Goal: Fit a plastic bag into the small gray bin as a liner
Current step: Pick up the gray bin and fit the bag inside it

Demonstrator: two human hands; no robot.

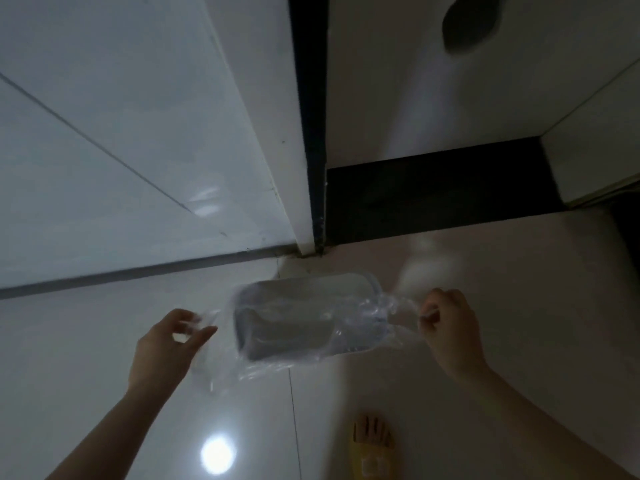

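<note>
Progress: I judge it midway | left hand (pixel 166 344) pinches one edge of the clear plastic bag (pixel 360 327) | bag stretched over the small gray bin (pixel 284 327) on the floor, not yet seated or tucked around its rim | right hand (pixel 450 323) fisted on the other edge.

i see the clear plastic bag (pixel 349 323) stretched across the middle of the frame, over the small gray bin (pixel 287 327) on the glossy tiled floor (pixel 86 341). my left hand (pixel 166 344) pinches the bag's left edge; my right hand (pixel 450 323) is closed on its right edge. a foot in a yellow slipper (pixel 372 448) shows at the bottom, right of centre.
</note>
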